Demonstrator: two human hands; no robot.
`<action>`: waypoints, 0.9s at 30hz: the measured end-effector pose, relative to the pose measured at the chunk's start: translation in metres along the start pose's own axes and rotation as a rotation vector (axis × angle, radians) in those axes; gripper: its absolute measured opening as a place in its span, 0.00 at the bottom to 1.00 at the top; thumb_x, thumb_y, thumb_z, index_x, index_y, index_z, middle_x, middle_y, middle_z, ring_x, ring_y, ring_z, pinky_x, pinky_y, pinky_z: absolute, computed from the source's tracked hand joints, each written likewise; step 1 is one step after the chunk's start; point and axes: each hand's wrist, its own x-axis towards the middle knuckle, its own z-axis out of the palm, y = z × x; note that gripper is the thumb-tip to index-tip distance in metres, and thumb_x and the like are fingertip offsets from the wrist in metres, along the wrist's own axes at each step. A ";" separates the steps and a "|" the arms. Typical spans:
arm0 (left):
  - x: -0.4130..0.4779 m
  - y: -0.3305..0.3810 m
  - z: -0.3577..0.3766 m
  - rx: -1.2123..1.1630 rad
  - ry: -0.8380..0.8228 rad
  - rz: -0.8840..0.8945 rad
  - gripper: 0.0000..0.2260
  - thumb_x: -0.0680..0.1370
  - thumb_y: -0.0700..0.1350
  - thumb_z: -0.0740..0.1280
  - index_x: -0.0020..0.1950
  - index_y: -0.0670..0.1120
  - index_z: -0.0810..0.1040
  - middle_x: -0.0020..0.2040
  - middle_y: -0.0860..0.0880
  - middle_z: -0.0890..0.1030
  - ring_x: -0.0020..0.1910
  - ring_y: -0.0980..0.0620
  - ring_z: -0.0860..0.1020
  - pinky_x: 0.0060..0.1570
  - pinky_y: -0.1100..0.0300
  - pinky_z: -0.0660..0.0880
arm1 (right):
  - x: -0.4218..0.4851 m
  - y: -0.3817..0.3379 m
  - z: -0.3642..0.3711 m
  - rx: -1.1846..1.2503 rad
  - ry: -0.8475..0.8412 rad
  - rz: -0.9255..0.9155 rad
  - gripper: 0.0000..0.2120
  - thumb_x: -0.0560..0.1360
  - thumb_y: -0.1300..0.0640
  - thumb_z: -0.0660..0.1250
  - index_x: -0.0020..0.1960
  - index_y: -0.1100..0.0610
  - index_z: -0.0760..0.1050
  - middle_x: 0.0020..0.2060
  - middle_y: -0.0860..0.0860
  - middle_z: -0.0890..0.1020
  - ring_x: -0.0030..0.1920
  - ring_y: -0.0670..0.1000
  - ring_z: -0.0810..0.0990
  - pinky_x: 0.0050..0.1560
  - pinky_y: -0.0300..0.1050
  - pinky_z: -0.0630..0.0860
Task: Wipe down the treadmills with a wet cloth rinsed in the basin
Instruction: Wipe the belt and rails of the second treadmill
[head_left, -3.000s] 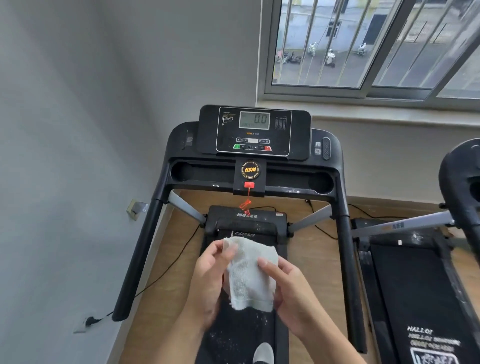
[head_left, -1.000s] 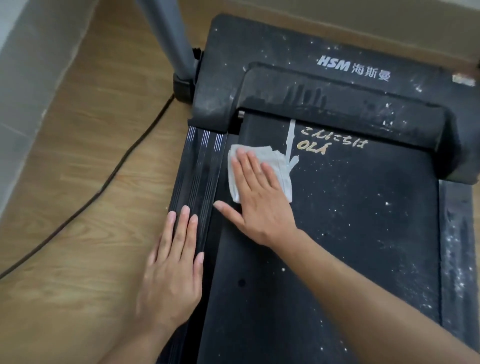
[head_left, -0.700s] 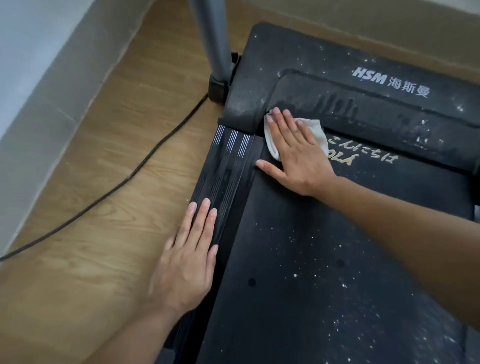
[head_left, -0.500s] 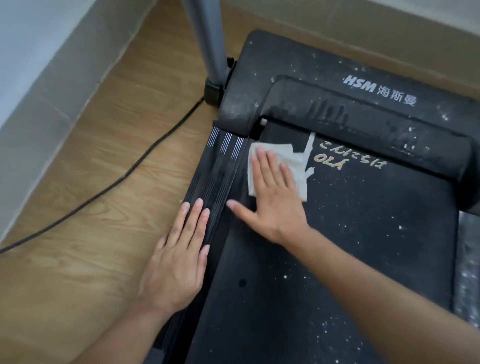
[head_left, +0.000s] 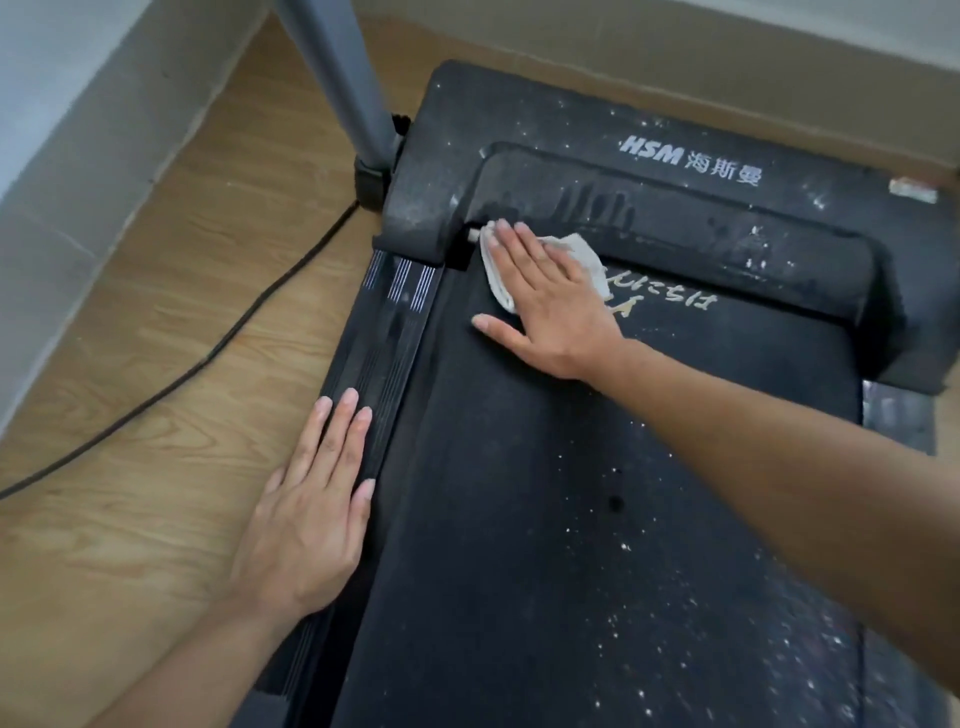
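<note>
**Treadmill Deck: Cloth at the Front-Left Corner of the Belt**

A grey wall (head_left: 78, 156) bounds the far left, with wood-pattern floor (head_left: 208, 260) beside it. 1 black cable (head_left: 249, 317) lies on the floor and runs diagonally up toward the base of the grey upright post (head_left: 343, 88).

The left hand (head_left: 311, 519) lies flat, palm down, fingers straight and together. It holds nothing. Its fingers rest on the left side rail (head_left: 395, 322) and point toward the front of the machine.

The treadmill's long axis runs from the bottom of the frame to the top. Its front end, the motor cover (head_left: 519, 124), points to the top. The belt (head_left: 545, 519) is black and speckled with white dust, densest at the lower right.

The cloth (head_left: 584, 254) is white and lies flat on the belt at its front-left corner, touching the edge of the motor cover. Its long axis runs across the belt, tilted slightly down to the right.

The right hand (head_left: 545, 301) presses on the cloth with fingers straight and thumb spread out to the left on bare belt. The fingertips point up and left toward the cover.

The HSM logo (head_left: 691, 163) is printed on the cover at the right. Finger streaks mark the dusty ledge below it.
</note>
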 end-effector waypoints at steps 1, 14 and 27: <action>0.001 0.000 0.001 0.000 -0.005 0.001 0.29 0.85 0.51 0.52 0.85 0.45 0.52 0.86 0.53 0.46 0.84 0.51 0.47 0.65 0.48 0.77 | 0.003 0.006 0.001 0.001 0.008 0.010 0.45 0.82 0.27 0.46 0.86 0.57 0.41 0.86 0.51 0.44 0.85 0.51 0.41 0.84 0.57 0.46; 0.005 -0.003 -0.012 0.005 -0.191 -0.004 0.29 0.86 0.54 0.48 0.85 0.48 0.43 0.85 0.53 0.39 0.84 0.50 0.39 0.80 0.39 0.56 | -0.171 -0.070 0.032 0.137 -0.078 -0.351 0.46 0.82 0.26 0.50 0.87 0.55 0.43 0.86 0.50 0.47 0.85 0.51 0.42 0.82 0.59 0.49; 0.027 0.029 -0.042 0.010 -0.648 -0.208 0.68 0.65 0.79 0.66 0.72 0.49 0.15 0.69 0.54 0.12 0.69 0.50 0.13 0.77 0.37 0.33 | -0.245 -0.083 0.039 0.103 -0.059 -0.012 0.52 0.78 0.23 0.53 0.86 0.61 0.48 0.86 0.56 0.48 0.86 0.57 0.44 0.80 0.62 0.54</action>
